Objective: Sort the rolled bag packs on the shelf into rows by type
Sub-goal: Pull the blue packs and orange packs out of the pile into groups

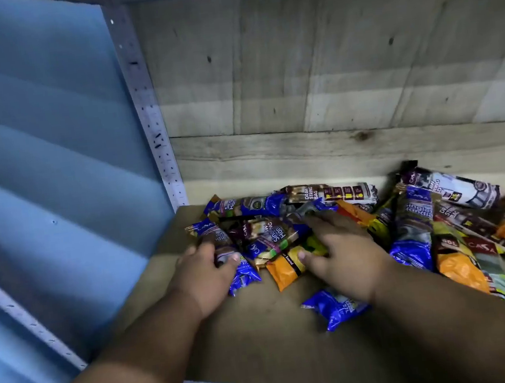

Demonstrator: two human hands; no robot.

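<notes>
left hand [205,272]: bare | right hand [346,253]: bare | forearms: sleeveless, no jewellery

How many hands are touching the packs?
2. The left hand grips a blue pack at the pile's left edge; the right hand presses on the packs in the middle.

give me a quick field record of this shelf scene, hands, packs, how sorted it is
setting: wooden shelf with plank back wall
left hand: closed around a blue pack at the pile's left edge
right hand: spread flat on the pile, thumb on an orange pack
pack types seen: blue single-handle, brown draw string bag, orange
stray pack: blue pack under right wrist, apart from the pile
sorting state: types still mixed, no rows formed
far right: packs run past the frame edge
</notes>
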